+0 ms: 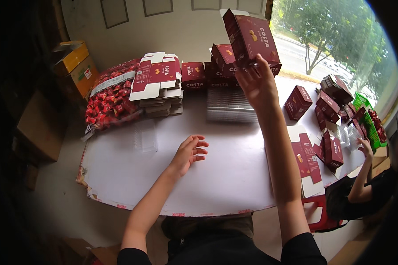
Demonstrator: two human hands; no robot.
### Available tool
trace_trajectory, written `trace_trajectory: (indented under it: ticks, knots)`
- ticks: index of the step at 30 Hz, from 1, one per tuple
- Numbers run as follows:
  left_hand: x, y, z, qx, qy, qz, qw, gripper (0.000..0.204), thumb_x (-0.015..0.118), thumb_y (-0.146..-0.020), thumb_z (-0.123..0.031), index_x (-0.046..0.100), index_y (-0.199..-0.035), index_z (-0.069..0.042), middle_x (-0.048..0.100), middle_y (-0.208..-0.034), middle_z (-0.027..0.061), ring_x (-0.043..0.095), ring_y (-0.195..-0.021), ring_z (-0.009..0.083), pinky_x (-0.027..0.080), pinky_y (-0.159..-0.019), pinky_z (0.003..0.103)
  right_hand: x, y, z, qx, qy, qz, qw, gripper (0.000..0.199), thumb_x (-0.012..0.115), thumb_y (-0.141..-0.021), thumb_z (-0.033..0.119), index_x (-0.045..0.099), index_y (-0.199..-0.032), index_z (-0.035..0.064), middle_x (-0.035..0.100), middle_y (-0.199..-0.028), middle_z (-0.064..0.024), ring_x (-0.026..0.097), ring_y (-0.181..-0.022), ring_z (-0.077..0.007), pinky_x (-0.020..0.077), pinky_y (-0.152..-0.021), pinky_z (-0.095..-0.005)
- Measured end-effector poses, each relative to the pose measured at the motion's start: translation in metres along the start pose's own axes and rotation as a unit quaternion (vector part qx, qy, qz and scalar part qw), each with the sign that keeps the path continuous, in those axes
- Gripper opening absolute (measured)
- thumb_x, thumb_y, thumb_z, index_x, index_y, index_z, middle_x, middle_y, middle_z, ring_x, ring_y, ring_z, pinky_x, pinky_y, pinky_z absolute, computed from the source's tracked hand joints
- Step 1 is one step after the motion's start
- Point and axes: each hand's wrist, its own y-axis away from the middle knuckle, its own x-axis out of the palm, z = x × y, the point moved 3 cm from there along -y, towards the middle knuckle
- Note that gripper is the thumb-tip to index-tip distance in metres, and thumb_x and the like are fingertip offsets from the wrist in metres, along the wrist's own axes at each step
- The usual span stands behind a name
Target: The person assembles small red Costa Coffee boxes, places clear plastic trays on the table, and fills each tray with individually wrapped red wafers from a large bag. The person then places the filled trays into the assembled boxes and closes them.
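Observation:
My right hand (258, 84) is raised at the back of the table, its fingers and thumb at the lower edge of a maroon carton (254, 39). That carton is tilted, with a pale flap showing at its top left, and it hangs in front of other maroon boxes. My left hand (191, 152) hovers over the white tabletop (225, 176), fingers apart and loosely curled, with nothing in it. Behind it stands a stack of clear plastic trays (232, 106). A single clear tray (145, 137) lies to its left.
Flat unfolded cartons (157, 79) are piled beside a large bag of red-wrapped sweets (112, 97). At the right, a co-worker's hand (365, 148) touches clear plastic near maroon boxes (298, 102) and a green basket (370, 128). More flat cartons (306, 161) lie right of my forearm.

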Motion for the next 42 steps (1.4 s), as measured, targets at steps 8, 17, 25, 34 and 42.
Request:
trace_trajectory:
  ticks: [8,17,25,34,42]
  knots:
    - [0.003,0.003,-0.006,0.005,-0.016,0.018,1.0,0.021,0.041,-0.094,-0.026,0.049,-0.108,-0.011,0.058,-0.1,0.0054,0.056,-0.084,0.0126,0.048,-0.071,0.027,-0.042,-0.074,0.011,0.144,0.248,-0.101,0.953,0.054,0.054,-0.083,0.057,0.047,-0.102,0.007,0.053,-0.083,-0.0071,0.045,-0.06,-0.0137,0.0419,-0.053,-0.0261]
    - [0.013,0.013,-0.006,-0.001,-0.041,0.069,0.997,0.026,0.041,-0.094,-0.029,0.048,-0.11,-0.009,0.057,-0.1,0.0063,0.056,-0.087,0.0131,0.048,-0.074,0.028,-0.094,0.051,0.067,0.142,0.645,0.139,0.737,0.044,0.058,-0.086,0.042,0.053,-0.112,0.0065,0.061,-0.085,-0.006,0.058,-0.075,-0.0115,0.0478,-0.066,-0.0262]
    - [0.026,0.012,0.002,-0.027,-0.067,0.099,0.992,0.025,0.042,-0.094,-0.027,0.05,-0.109,-0.009,0.058,-0.1,0.0053,0.057,-0.085,0.0123,0.049,-0.075,0.028,-0.199,0.16,0.152,0.21,0.853,-0.119,0.463,0.062,0.068,-0.071,0.053,0.058,-0.096,-0.0032,0.064,-0.089,-0.0207,0.063,-0.082,-0.0338,0.0475,-0.074,-0.042]
    - [0.028,0.011,0.005,-0.012,-0.075,0.085,0.994,0.022,0.044,-0.093,-0.024,0.051,-0.107,-0.008,0.058,-0.099,0.0049,0.057,-0.085,0.0122,0.049,-0.075,0.027,-0.151,0.168,0.144,-0.126,0.894,-0.153,0.401,0.039,0.065,-0.08,0.025,0.052,-0.108,0.0021,0.062,-0.097,-0.0178,0.059,-0.092,-0.0359,0.0463,-0.077,-0.0425]
    - [0.024,0.016,-0.01,0.217,0.069,0.036,0.973,0.046,0.047,-0.09,-0.046,0.043,-0.119,-0.011,0.052,-0.112,0.0085,0.049,-0.108,0.0184,0.036,-0.097,0.037,-0.002,0.162,0.077,-0.457,0.672,0.017,0.582,0.013,0.053,-0.083,-0.003,0.054,-0.096,-0.0006,0.059,-0.084,-0.0134,0.059,-0.072,-0.0227,0.0467,-0.066,-0.031]
